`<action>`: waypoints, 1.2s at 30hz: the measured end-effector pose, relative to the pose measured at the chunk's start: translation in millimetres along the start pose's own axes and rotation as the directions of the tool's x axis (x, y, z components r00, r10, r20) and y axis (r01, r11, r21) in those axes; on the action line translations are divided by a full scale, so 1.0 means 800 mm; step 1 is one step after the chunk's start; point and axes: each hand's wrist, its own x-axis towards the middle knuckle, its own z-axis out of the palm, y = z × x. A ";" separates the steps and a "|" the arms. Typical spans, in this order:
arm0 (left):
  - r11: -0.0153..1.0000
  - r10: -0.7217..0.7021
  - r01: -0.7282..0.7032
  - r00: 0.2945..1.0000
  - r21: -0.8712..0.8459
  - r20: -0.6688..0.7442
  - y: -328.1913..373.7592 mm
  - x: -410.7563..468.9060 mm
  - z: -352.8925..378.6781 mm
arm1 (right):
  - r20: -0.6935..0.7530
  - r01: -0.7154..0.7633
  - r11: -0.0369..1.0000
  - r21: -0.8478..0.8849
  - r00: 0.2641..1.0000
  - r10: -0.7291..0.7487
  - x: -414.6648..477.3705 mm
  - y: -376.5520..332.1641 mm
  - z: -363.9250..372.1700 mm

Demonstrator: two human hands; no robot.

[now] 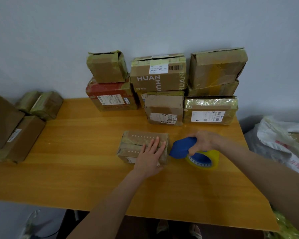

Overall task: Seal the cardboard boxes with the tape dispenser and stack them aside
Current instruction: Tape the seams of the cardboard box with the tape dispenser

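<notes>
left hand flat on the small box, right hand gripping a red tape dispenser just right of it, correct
Not quite: the head view shows the dispenser is blue, not red. The rest holds: left hand flat on the box, right hand gripping the dispenser just right of it.

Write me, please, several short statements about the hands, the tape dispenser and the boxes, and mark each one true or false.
1. The left hand lies with straight fingers on the small box in front of the person. True.
2. The right hand grips the blue tape dispenser. True.
3. The tape dispenser is at the left side of the small box. False: it is at the box's right side.
4. The tape roll on the dispenser is red. False: it is yellowish.
5. The box printed HUAN sits on top of a torn box. True.
</notes>
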 end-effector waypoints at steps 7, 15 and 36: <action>0.986 -0.068 0.053 0.994 -0.160 -0.090 0.006 0.000 -0.004 | -0.167 0.007 0.951 0.308 0.985 0.047 -0.013 0.010 -0.001; 0.901 -0.411 0.368 0.893 -0.229 -0.183 0.045 0.013 -0.007 | -0.387 0.122 0.685 0.719 0.888 0.248 -0.016 0.009 0.029; 0.969 0.234 -0.233 0.972 -0.086 0.011 -0.038 -0.018 -0.032 | -0.271 0.227 0.412 0.882 0.961 0.049 -0.052 0.002 -0.021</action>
